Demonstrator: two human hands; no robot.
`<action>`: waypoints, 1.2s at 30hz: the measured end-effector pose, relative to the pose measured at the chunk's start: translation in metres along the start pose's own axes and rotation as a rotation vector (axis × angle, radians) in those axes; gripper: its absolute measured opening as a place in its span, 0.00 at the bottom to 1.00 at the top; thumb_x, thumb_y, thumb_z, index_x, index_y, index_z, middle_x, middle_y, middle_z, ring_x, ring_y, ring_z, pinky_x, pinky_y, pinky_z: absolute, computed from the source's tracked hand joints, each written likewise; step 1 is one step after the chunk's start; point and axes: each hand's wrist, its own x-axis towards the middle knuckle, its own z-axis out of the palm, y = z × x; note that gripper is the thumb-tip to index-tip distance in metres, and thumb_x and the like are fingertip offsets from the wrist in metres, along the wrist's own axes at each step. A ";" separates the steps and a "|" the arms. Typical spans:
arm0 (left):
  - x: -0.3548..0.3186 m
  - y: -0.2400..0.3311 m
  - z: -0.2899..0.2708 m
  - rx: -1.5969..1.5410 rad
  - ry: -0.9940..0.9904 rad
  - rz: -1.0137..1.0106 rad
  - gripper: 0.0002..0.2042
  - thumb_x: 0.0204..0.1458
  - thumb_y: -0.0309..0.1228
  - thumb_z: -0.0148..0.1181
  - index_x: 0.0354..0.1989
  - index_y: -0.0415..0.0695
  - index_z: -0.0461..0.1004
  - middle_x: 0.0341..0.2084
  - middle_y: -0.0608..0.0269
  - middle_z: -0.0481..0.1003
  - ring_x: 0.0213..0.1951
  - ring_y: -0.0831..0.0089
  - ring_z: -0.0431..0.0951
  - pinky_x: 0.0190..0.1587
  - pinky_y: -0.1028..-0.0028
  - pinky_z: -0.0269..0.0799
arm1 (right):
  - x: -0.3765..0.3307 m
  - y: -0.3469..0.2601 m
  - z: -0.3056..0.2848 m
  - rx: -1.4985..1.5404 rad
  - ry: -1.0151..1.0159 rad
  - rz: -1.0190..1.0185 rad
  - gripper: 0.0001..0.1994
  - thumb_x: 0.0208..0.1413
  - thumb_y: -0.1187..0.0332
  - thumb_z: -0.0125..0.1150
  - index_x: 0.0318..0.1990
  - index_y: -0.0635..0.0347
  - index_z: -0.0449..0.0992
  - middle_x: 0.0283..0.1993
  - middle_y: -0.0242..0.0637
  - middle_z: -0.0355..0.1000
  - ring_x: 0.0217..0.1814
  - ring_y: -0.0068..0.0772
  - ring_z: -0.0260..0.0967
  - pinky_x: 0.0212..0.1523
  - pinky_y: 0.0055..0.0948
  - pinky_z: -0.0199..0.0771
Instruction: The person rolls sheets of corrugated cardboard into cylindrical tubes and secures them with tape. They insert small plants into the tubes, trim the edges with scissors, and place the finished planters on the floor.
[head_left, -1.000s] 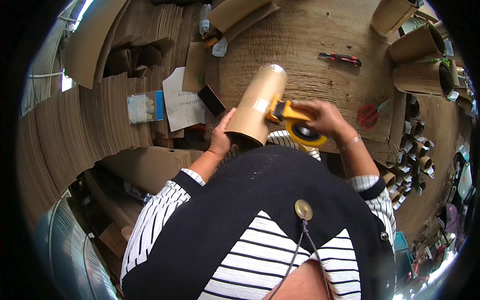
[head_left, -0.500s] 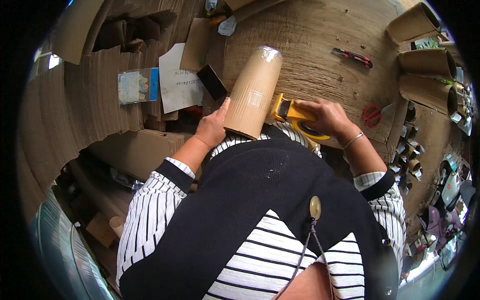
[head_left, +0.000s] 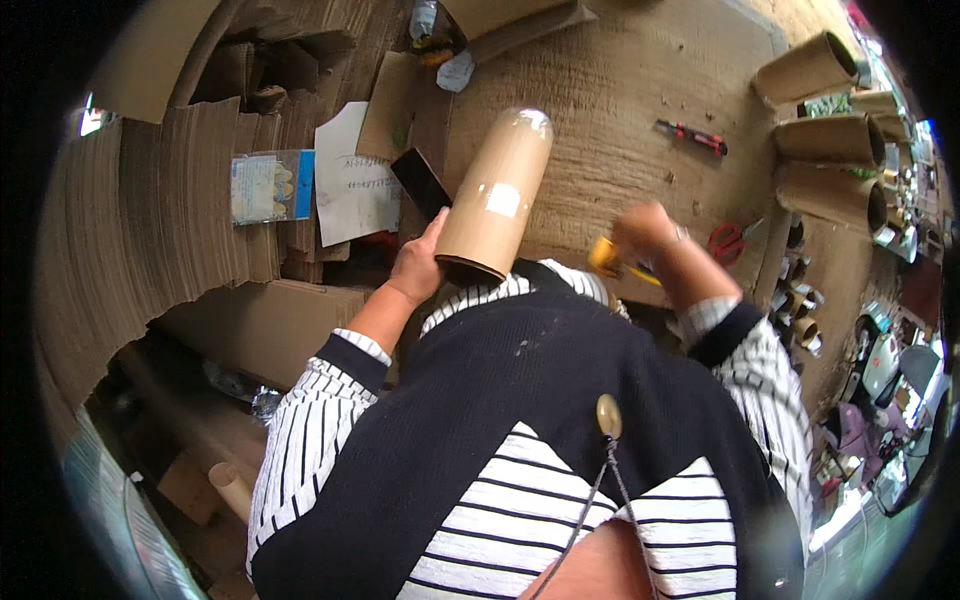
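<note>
A tan corrugated cardboard tube (head_left: 477,226) lies tilted on the wooden table in front of me, its open end toward my body. Clear tape shines on its far end and on a patch along its side. My left hand (head_left: 416,264) grips the tube's near left edge, fingers along its side. To the right of the tube and apart from it, my right hand (head_left: 648,236) is closed on a yellow tape dispenser (head_left: 604,257). Motion blurs that hand, and it hides part of the dispenser.
A phone (head_left: 421,182) and a handwritten paper (head_left: 345,195) lie left of the tube. Stacked cardboard sheets (head_left: 150,215) fill the left. A red-black utility knife (head_left: 692,137) and red scissors (head_left: 728,243) lie on the right. More cardboard tubes (head_left: 825,140) stand along the right edge.
My right hand has drawn the tape dispenser away from the tube, to the right and nearer me. The tube has turned a little, showing its open end more, with my left hand still on it.
</note>
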 end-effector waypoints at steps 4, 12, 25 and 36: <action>0.004 -0.024 -0.015 -0.117 0.090 0.040 0.29 0.51 0.23 0.60 0.64 0.39 0.61 0.52 0.41 0.72 0.53 0.51 0.75 0.54 0.65 0.72 | -0.044 0.032 0.007 0.668 0.157 0.326 0.20 0.48 0.62 0.63 0.52 0.49 0.78 0.46 0.37 0.78 0.53 0.36 0.75 0.50 0.32 0.74; 0.069 0.001 -0.056 -0.205 -0.033 -0.114 0.20 0.55 0.26 0.55 0.57 0.36 0.69 0.49 0.42 0.75 0.53 0.53 0.75 0.53 0.65 0.71 | 0.051 -0.036 -0.047 1.905 1.068 -0.016 0.36 0.50 0.77 0.64 0.68 0.58 0.58 0.60 0.36 0.66 0.57 0.28 0.65 0.54 0.23 0.68; 0.201 0.122 -0.085 0.439 0.160 0.089 0.17 0.51 0.31 0.49 0.48 0.43 0.76 0.39 0.43 0.77 0.43 0.47 0.77 0.49 0.55 0.72 | -0.052 0.077 0.257 2.166 1.064 0.836 0.18 0.53 0.75 0.61 0.53 0.60 0.70 0.41 0.33 0.71 0.40 0.29 0.70 0.41 0.30 0.71; 0.166 0.214 -0.037 0.262 0.007 -0.135 0.23 0.49 0.30 0.49 0.57 0.43 0.69 0.43 0.36 0.74 0.48 0.43 0.74 0.53 0.57 0.69 | -0.095 0.150 0.368 2.742 1.186 0.919 0.25 0.61 0.68 0.54 0.65 0.60 0.59 0.58 0.42 0.66 0.57 0.42 0.68 0.53 0.43 0.72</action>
